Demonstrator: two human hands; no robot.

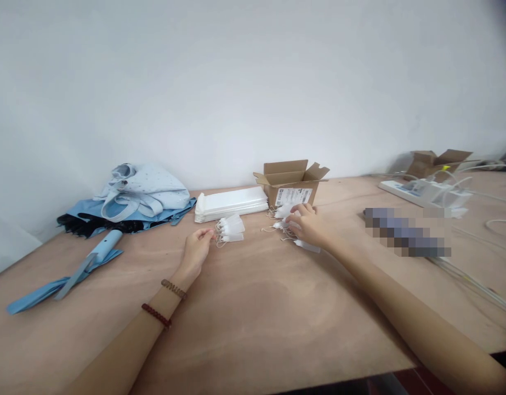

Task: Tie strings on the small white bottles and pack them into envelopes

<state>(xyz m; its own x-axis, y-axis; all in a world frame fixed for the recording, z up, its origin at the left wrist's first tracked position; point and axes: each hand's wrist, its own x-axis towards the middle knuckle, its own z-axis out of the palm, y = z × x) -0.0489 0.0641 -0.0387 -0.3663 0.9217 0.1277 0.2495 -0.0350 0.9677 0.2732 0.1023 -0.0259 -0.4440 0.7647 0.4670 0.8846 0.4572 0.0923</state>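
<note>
My left hand [196, 249] rests on the wooden table [253, 307], fingers curled and pinched on the strings of a small bunch of white tags [231, 228]. My right hand [307, 225] lies over a scattered pile of white string tags [282, 215] in front of an open cardboard box [291, 184]; its fingers are bent on the tags. A stack of flat white packets [231, 203] lies just left of the box.
A folded light-blue umbrella and fabric [133, 200] lie at the back left, with a blue umbrella sleeve [67, 280] nearer. At the right are a power strip with cables [425, 192], a second open box [436, 163] and a blurred object [407, 231].
</note>
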